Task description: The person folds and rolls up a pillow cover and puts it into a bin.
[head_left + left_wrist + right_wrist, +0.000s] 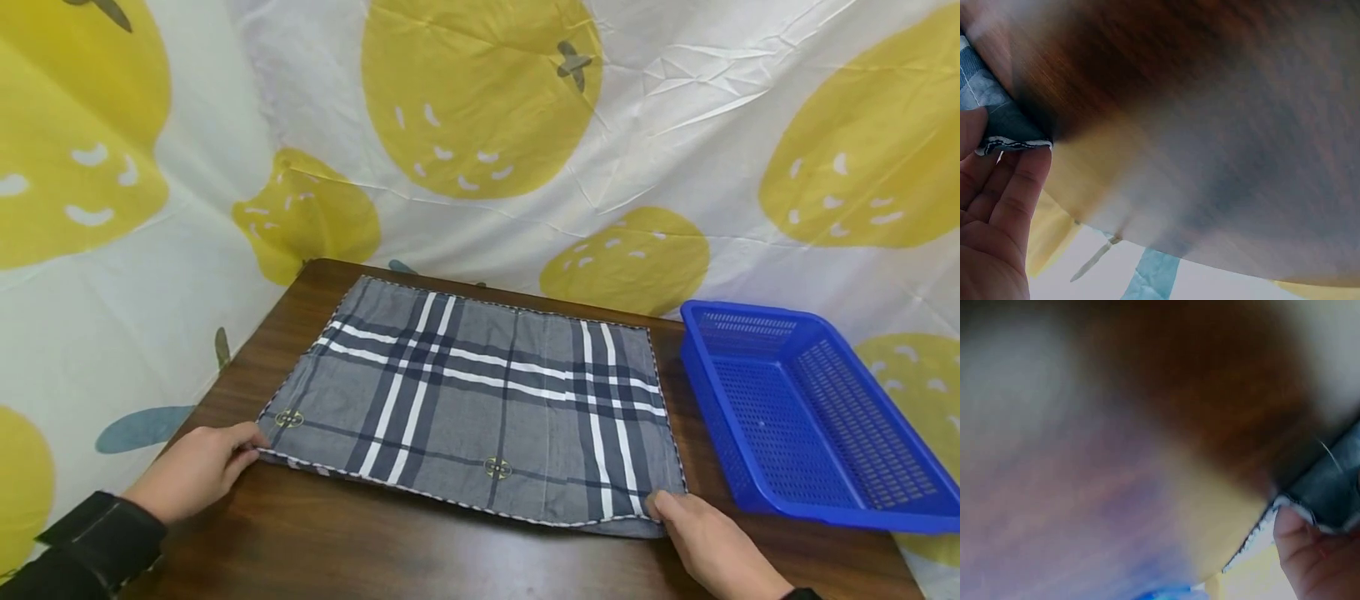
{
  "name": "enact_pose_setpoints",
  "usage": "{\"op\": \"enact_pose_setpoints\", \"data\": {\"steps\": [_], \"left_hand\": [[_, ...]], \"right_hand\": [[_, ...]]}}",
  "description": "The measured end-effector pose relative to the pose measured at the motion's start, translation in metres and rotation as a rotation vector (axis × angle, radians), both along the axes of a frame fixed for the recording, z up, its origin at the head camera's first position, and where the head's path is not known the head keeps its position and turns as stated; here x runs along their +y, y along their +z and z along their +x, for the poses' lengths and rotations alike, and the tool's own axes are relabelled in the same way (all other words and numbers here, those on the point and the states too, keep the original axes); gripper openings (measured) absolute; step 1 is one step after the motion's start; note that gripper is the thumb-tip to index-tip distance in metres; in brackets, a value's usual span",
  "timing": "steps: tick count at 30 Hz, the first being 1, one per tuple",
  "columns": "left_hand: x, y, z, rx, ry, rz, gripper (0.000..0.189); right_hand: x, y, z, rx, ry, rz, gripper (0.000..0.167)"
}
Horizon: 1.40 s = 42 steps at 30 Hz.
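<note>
A grey plaid cloth (pixel 480 408) with white and dark stripes and a thin patterned border lies spread over the wooden table. Its near left corner is pinched between the thumb and fingers of my left hand (pixel 197 468). At the near right corner my right hand (pixel 712 537) grips the edge, thumb on top, where an underlying layer shows below the border. The left wrist view shows the cloth's corner (pixel 1013 128) between thumb and fingertips. In the right wrist view, fingers press under the cloth (pixel 1329 487), and much of that view is blurred.
A blue plastic basket (pixel 772 417) with perforated sides stands at the table's right, close beside the cloth. Brown tabletop (pixel 420 554) shows in front of the cloth. Behind and to the left hangs a white curtain (pixel 300 75) with yellow fruit prints.
</note>
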<state>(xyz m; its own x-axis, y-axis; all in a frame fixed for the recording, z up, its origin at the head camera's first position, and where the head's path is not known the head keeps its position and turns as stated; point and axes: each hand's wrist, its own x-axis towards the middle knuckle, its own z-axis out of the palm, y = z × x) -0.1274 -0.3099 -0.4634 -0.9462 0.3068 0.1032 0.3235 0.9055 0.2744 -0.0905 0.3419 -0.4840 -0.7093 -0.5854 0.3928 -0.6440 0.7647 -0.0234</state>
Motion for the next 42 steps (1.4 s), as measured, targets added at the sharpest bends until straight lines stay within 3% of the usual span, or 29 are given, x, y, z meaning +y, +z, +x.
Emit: {"op": "enact_pose_setpoints", "data": {"steps": [3, 6, 8, 11, 16, 20, 24, 29, 32, 35, 38, 40, 42], "left_hand": [[-0.003, 0.000, 0.000, 0.021, -0.010, 0.004, 0.027], [-0.006, -0.001, -0.001, 0.028, -0.038, 0.012, 0.040], [-0.008, -0.003, -0.002, 0.030, -0.047, 0.020, 0.041], [-0.009, -0.004, -0.003, 0.024, -0.038, 0.030, 0.038], [-0.010, -0.002, -0.008, -0.012, 0.016, 0.035, 0.026], [-0.012, 0.003, -0.010, -0.022, 0.029, 0.053, 0.021], [-0.015, 0.010, -0.008, -0.038, 0.026, 0.046, 0.013], [-0.024, 0.022, -0.005, -0.007, 0.002, 0.014, 0.011], [-0.028, 0.030, -0.001, -0.006, -0.009, -0.013, 0.013], [-0.030, 0.042, 0.002, -0.014, -0.015, -0.035, 0.016], [-0.029, 0.056, -0.001, 0.013, -0.017, -0.032, 0.015], [-0.027, 0.069, -0.007, 0.014, 0.001, -0.027, 0.010], [-0.023, 0.081, -0.015, 0.048, 0.017, -0.011, 0.010]], "right_hand": [[0.005, 0.004, 0.000, -0.066, 0.069, 0.009, 0.052], [0.010, 0.010, 0.001, -0.179, 0.076, 0.036, 0.047], [0.012, 0.014, 0.003, -0.246, 0.036, 0.056, 0.040], [0.012, 0.020, 0.006, -0.268, -0.060, 0.070, 0.041], [0.012, 0.024, 0.012, -0.180, -0.220, 0.062, 0.039], [0.020, 0.029, 0.015, -0.098, -0.167, 0.052, 0.037], [0.029, 0.034, 0.017, -0.135, -0.108, 0.059, 0.028], [0.035, 0.042, 0.023, -0.209, -0.055, 0.059, 0.024], [0.038, 0.051, 0.026, -0.305, -0.031, 0.055, 0.022], [0.040, 0.068, 0.025, -0.530, -0.040, 0.040, 0.020], [0.036, 0.091, 0.024, -0.690, -0.093, 0.028, 0.022], [0.033, 0.105, 0.020, -0.628, -0.081, 0.031, 0.032], [0.031, 0.118, 0.012, -0.431, -0.038, 0.059, 0.041]]}}
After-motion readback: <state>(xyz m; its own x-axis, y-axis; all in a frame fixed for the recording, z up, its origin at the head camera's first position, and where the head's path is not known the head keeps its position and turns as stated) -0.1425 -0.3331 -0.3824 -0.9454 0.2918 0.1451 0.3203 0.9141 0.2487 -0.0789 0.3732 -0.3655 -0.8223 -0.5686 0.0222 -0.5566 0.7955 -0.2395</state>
